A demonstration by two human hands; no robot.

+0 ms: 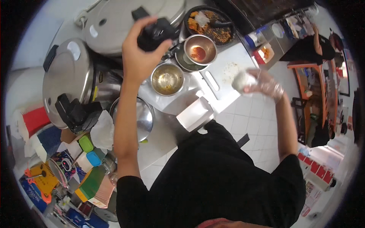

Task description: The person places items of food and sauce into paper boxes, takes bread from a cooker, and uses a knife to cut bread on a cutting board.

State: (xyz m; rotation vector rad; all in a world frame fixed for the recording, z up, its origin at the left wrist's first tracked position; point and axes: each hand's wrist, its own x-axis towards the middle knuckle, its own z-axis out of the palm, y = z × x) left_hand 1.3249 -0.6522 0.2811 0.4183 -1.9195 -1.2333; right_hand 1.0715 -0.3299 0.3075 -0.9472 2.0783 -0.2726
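Observation:
My left hand (pixel 137 53) is bare and curls round the black handle (pixel 159 32) of a large silver pot lid (pixel 114 28) at the far left. Thumb and fingers lie on opposite sides of that handle. In a clear plastic glove, my right hand (pixel 262 83) holds a white rounded lump (pixel 243 81), perhaps rice; blur hides its detail. It is over the right edge of a white cutting board (pixel 224 72) with dark crumbs. Between my hands sit a steel bowl (pixel 200 50) with red powder and another steel bowl (pixel 167 79) with a yellowish inside.
A black tray (pixel 211 26) of brown and orange food is at the back. Nearer me is a white rectangular container (pixel 195 114). A second lidded pot (pixel 68 83) and boxes crowd the left. Another person (pixel 315 49) stands by orange shelving (pixel 323 83) at the right.

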